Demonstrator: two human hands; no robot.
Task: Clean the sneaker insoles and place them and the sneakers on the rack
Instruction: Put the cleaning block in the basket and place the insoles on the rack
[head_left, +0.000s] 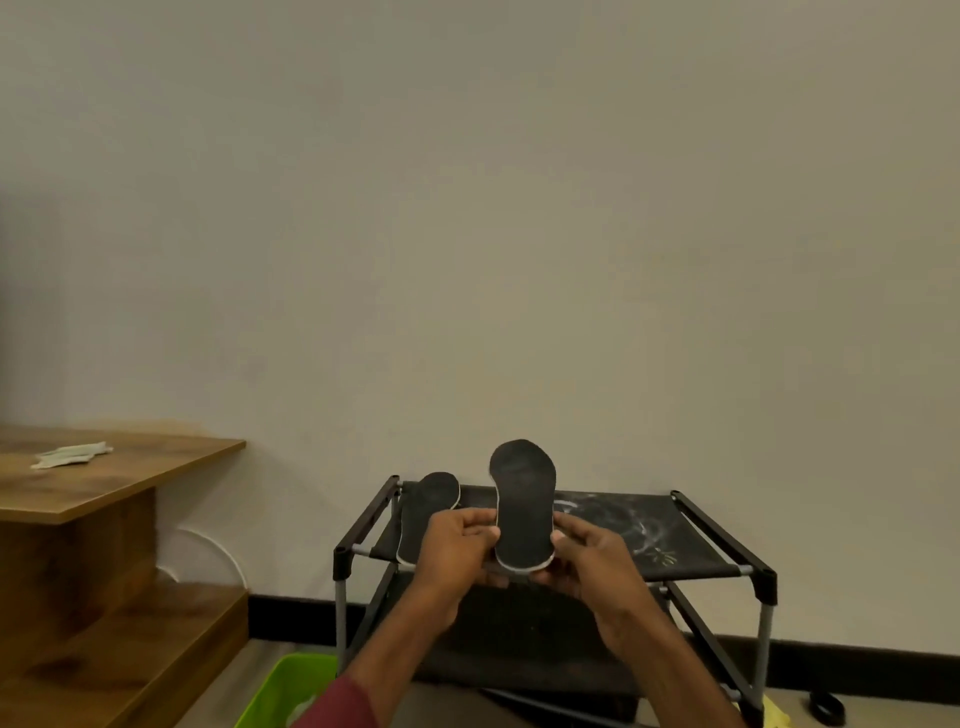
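Observation:
A black insole with a white edge (523, 506) is held up over the rack's top shelf, toe end pointing up toward the wall. My left hand (457, 545) grips its left side near the heel, and my right hand (587, 553) grips its right side. A second black insole (423, 512) lies on the left part of the black fabric top shelf of the rack (675, 540), partly hidden by my left hand. No sneakers show in the view.
The rack stands against a plain wall, with a lower shelf beneath. A wooden stepped unit (119, 483) at the left carries a pale cloth (72, 454). A green bin (291, 686) sits on the floor at the rack's lower left. A dark band (827, 707) lies on the floor at the right.

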